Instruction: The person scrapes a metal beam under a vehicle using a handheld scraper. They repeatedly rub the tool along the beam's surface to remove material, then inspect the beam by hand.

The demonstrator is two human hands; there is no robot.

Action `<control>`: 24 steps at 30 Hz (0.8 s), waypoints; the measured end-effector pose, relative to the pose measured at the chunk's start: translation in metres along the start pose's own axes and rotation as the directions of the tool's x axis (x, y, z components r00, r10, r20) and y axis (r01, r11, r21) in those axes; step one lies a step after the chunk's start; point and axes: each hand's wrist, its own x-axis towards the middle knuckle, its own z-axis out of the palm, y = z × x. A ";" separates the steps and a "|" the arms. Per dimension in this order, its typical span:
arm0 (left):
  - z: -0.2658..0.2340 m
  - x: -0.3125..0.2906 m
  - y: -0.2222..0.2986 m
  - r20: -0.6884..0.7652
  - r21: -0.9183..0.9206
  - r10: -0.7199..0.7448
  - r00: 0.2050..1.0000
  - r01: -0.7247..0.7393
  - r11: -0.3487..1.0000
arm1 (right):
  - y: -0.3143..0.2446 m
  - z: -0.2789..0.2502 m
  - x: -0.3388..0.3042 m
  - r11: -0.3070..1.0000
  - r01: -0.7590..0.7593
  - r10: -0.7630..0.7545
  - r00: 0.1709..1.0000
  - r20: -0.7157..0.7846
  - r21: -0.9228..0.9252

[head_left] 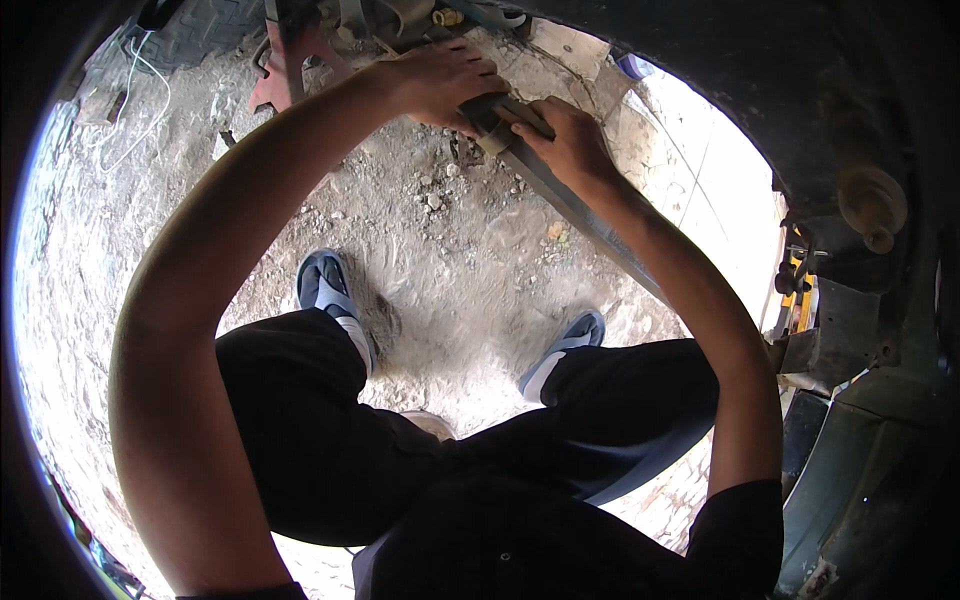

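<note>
My left hand (445,85) reaches in from the left to the top middle, with its fingers bent over a dark metal piece (484,104). That piece comes out between its thumb and forefinger; the rest of it is hidden under the palm. Just to the right, my right hand (572,142) is closed around a dark flat strip (528,117). Whether strip and piece are one part, I cannot tell. Below both hands, a long grey metal bar (575,210) with a band (494,138) near its far end slants toward the lower right, partly behind my right forearm.
A red metal stand (284,70) is on the dusty, stony ground (440,250) at the far left, near a tyre (215,25). A thin white cord (150,120) lies beside it. Dark vehicle parts (865,205) hang overhead and along the right. My feet are apart below.
</note>
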 end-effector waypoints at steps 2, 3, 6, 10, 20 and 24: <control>-0.004 0.000 0.002 -0.007 -0.027 0.003 1.000 -0.004 1.000 | 0.006 -0.002 -0.002 0.999 -0.028 0.028 1.000 -0.005 0.040; -0.006 0.001 0.003 -0.011 -0.041 0.006 1.000 -0.006 0.999 | 0.009 -0.003 -0.004 0.997 -0.042 0.043 0.999 -0.007 0.059; -0.017 0.009 0.005 0.126 -0.024 -0.005 0.992 0.008 1.000 | 0.004 0.004 0.004 0.999 0.010 -0.011 1.000 -0.022 -0.043; -0.005 -0.002 -0.005 -0.033 0.076 0.039 0.999 -0.036 0.996 | 0.002 0.003 0.013 0.998 -0.042 0.039 0.997 0.071 0.039; 0.007 -0.004 -0.007 -0.021 -0.018 -0.008 1.000 0.007 1.000 | 0.004 -0.002 0.001 0.998 -0.051 0.050 0.998 0.039 0.029; 0.011 0.000 -0.011 0.003 0.004 -0.006 1.000 0.006 1.000 | 0.004 0.000 0.000 0.971 -0.184 0.169 0.980 0.109 0.151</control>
